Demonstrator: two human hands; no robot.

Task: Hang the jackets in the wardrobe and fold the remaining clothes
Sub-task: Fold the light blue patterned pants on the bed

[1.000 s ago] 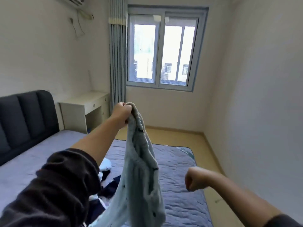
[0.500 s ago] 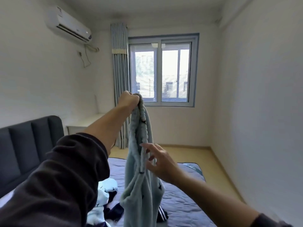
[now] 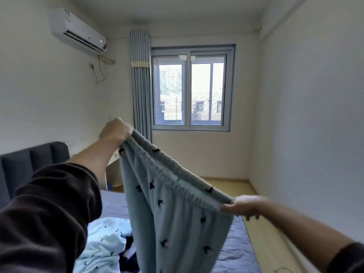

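Folding step, I'd say: left hand (image 3: 116, 131) and right hand (image 3: 242, 206) each grip the pants (image 3: 177, 213) by the waistband, above the bed (image 3: 232, 253). Next up is probably laying them flat.

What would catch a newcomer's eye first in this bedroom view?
The grey-blue pyjama trousers with dark star prints, stretched by the waistband between the left hand, raised at centre-left, and the right hand, lower right. Behind them a bright window fills the far wall, and a light blue garment lies crumpled on the bed below.
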